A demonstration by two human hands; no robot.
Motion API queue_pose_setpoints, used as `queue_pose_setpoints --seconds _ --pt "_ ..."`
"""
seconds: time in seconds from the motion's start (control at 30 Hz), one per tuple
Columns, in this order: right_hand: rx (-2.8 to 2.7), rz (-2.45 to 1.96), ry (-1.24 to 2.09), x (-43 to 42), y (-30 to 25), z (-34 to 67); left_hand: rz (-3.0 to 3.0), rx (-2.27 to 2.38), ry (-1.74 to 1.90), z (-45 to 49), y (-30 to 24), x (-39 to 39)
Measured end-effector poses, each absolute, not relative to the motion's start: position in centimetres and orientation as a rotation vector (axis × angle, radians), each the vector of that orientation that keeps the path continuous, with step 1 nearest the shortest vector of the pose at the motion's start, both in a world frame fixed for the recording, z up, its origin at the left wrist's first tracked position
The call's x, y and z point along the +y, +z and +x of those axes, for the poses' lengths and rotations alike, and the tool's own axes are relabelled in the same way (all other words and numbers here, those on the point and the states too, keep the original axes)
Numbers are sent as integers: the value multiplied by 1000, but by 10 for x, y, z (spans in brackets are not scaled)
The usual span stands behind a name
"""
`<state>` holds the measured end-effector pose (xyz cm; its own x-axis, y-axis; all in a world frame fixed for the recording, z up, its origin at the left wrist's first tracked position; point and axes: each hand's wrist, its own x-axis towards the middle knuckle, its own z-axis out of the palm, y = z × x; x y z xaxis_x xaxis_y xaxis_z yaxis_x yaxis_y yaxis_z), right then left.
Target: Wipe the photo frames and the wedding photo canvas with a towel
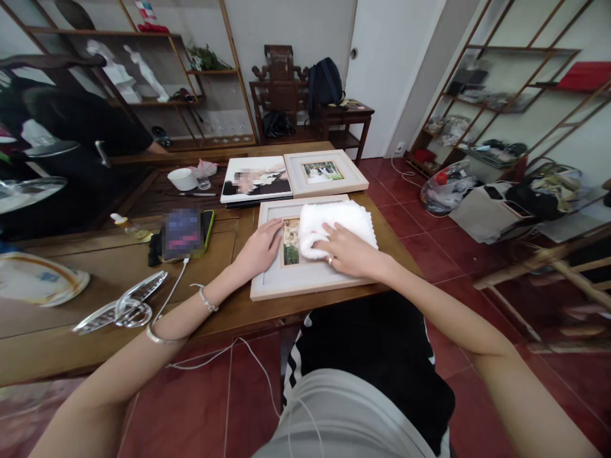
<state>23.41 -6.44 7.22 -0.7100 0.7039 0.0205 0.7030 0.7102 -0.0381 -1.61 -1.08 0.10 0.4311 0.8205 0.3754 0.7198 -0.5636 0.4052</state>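
Observation:
A pale wooden picture frame point(315, 287) with a small photo point(291, 245) in its white mount lies flat near the table's right end. On its left side rests my left hand point(260, 250), fingers stretched out and holding nothing. My right hand point(351, 251) presses a folded white cloth point(341, 219) onto the frame's right part, its fingers partly sunk in the fabric. The cloth hides part of the photo and the mount. Just behind lie a second picture frame point(296, 181) with a small photo and a white-edged photo panel point(258, 181).
On the wooden table point(214, 321) to the left are a hair clip point(126, 304), a phone point(209, 232) with a cable, a dropper bottle point(131, 228) and a white cup point(182, 179). A chair point(279, 83) stands behind; bags point(446, 187) lie at right.

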Motion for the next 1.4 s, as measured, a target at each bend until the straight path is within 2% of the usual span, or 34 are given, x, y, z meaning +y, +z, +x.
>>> queue_pose_setpoints --seconds 0.17,0.3,0.47,0.73,1.0,1.2,1.4 --pt "-3016 -1036 147 -119 92 233 2489 1355 819 -16 3 -12" --pt "-2982 -1003 188 -124 89 232 2482 1350 814 -16 3 -13" --pt "-2892 -1087 196 -90 72 232 2490 1342 818 -16 2 -11" --pt "-2723 -1215 -129 -23 54 241 2511 1332 807 -18 2 -9" --pt "-2672 -1377 -224 11 55 239 2501 1326 810 -18 2 -7" --pt "-2797 -1278 -88 -17 63 236 2498 1323 800 -18 1 -8" --pt "-3006 -1078 157 -93 87 234 2506 1350 801 -17 0 -10"
